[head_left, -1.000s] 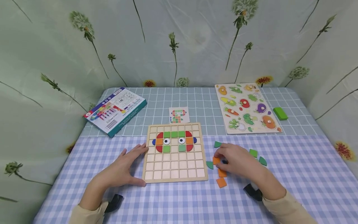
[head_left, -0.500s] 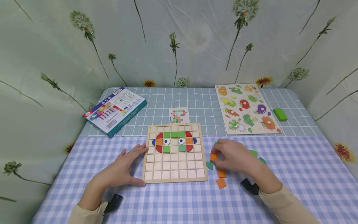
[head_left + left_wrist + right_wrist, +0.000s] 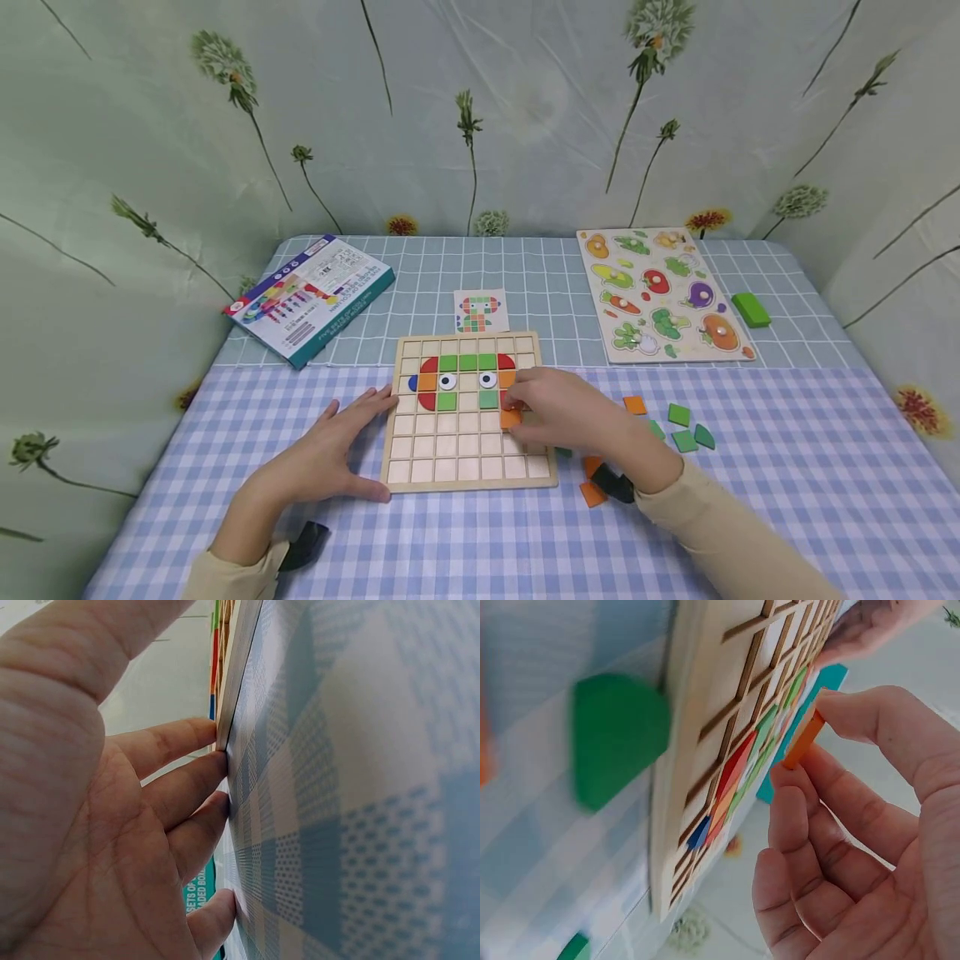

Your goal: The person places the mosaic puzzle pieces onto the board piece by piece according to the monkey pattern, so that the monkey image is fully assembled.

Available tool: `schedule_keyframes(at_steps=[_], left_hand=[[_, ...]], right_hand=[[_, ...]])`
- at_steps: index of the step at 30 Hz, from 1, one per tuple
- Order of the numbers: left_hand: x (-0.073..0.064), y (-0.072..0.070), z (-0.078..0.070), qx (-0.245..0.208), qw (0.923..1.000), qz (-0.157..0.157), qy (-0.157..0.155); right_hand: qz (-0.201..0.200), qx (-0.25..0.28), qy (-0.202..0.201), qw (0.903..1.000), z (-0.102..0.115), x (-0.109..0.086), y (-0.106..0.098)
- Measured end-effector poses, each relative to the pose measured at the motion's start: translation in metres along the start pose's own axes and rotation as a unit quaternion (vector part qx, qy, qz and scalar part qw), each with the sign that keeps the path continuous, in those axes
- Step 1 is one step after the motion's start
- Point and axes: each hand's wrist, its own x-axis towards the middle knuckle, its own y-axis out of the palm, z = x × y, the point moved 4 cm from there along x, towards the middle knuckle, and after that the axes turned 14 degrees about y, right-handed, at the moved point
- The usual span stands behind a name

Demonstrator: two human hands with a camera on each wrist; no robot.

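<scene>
A wooden grid board [image 3: 467, 467] carries red, green, orange and blue tiles and two eye tiles, set in its upper rows. My right hand [image 3: 570, 412] is over the board's right side. Between thumb and fingers it pinches an orange square tile [image 3: 804, 741], which the right wrist view shows held above the grid. My left hand [image 3: 330, 454] rests at the board's left edge, fingers spread and fairly straight. In the left wrist view, fingertips [image 3: 214, 761] touch the board's side and the cloth.
Loose orange [image 3: 592, 495] and green tiles [image 3: 679, 414] lie right of the board. A picture card [image 3: 481, 310] sits behind it. Further back are a box [image 3: 311, 296] at left, a vegetable puzzle board [image 3: 660, 292] and a green block [image 3: 752, 307] at right.
My right hand has picked up an orange tile from the loose ones and carried it left over the board. My left hand has stayed at the board's left edge.
</scene>
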Motion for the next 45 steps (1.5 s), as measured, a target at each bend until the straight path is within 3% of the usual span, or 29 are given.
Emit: schedule_keyframes(at_steps=[16, 45], left_hand=[[0.000, 0.000, 0.000, 0.003, 1.0000, 0.001, 0.002], [0.001, 0.000, 0.002, 0.002, 1.0000, 0.003, -0.003]], right_hand=[[0.028, -0.017, -0.044, 0.9985, 0.035, 0.037, 0.013], [0.041, -0.016, -0.062, 0.9971, 0.042, 0.048, 0.019]])
